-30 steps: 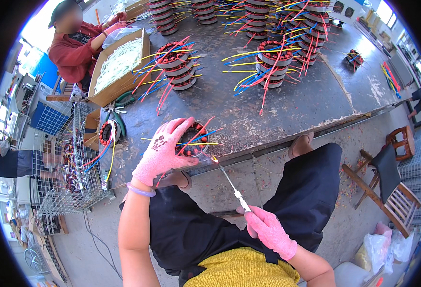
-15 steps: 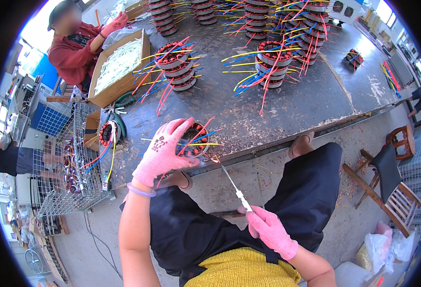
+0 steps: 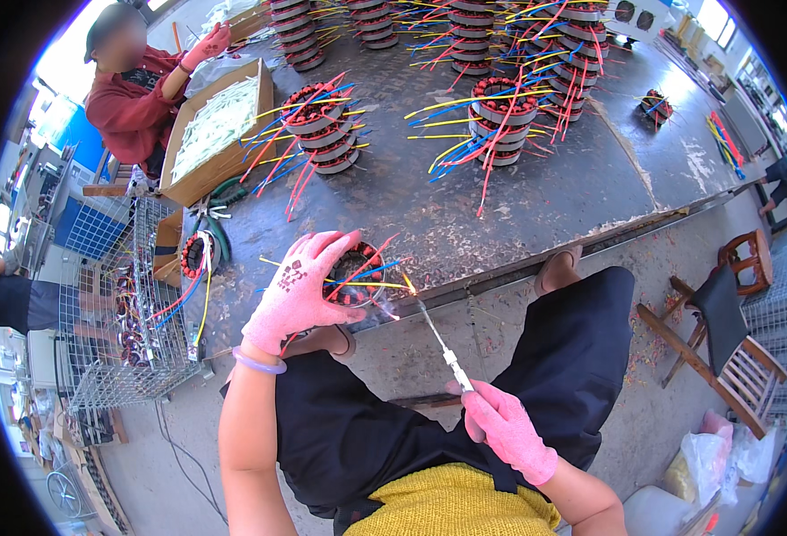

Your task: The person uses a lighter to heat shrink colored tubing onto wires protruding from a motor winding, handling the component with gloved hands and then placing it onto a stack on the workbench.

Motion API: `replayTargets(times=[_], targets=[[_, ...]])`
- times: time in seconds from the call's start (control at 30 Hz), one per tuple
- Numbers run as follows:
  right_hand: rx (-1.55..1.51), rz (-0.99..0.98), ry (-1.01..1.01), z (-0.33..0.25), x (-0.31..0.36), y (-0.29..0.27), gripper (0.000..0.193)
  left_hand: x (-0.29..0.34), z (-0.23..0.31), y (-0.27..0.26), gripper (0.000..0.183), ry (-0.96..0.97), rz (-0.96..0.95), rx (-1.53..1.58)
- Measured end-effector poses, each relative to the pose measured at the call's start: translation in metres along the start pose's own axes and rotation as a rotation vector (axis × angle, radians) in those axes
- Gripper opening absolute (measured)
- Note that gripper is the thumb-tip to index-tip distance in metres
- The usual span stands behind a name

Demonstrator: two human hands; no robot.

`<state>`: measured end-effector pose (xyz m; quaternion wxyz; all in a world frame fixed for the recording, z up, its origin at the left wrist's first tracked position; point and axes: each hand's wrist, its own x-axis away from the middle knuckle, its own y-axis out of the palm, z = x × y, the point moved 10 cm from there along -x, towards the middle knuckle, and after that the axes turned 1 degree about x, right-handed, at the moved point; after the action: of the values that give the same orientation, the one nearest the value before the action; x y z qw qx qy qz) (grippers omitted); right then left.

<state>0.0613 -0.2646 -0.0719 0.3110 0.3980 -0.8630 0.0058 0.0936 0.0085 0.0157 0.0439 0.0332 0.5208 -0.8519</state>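
Note:
In a pink glove, my left hand (image 3: 300, 286) is wrapped round the left side of a ring-shaped motor stator (image 3: 371, 290) at the table's near edge. Red, blue and yellow wires stick out of it to the right. My right hand (image 3: 508, 427), also gloved in pink, is closed round a long-necked lighter (image 3: 452, 357) with a white body and thin metal stem. A small orange flame (image 3: 410, 284) burns above its tip, at the end of a yellow wire. Beside it, a red wire's end (image 3: 393, 316) glows, with faint smoke around it.
Stacks of wired stators (image 3: 503, 125) stand across the worn dark table (image 3: 393, 192). Left of me lie another stator (image 3: 199, 256), green-handled pliers (image 3: 215, 214) and a cardboard box (image 3: 264, 94) of pale sleeves. A wire basket (image 3: 134, 357) stands lower left. Across the table sits a co-worker in red (image 3: 125, 107).
The lighter's tip has shifted slightly, and its flame has gone from the red wire's end to the yellow wire's end. My left hand keeps its hold on the stator.

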Motion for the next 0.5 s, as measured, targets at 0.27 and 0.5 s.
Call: replayTargets(times=[0.27,0.5], targets=[[-0.012,0.000,0.017,-0.0009,-0.0007,0.0015,0.040,0.0002,-0.0001,0.0014,0.097,-0.003,-0.014,0.003],[0.025,-0.003,-0.013,-0.0012,-0.0020,0.0012,0.040,0.0007,0.0000,0.0024,0.098,0.032,-0.007,-0.003]])
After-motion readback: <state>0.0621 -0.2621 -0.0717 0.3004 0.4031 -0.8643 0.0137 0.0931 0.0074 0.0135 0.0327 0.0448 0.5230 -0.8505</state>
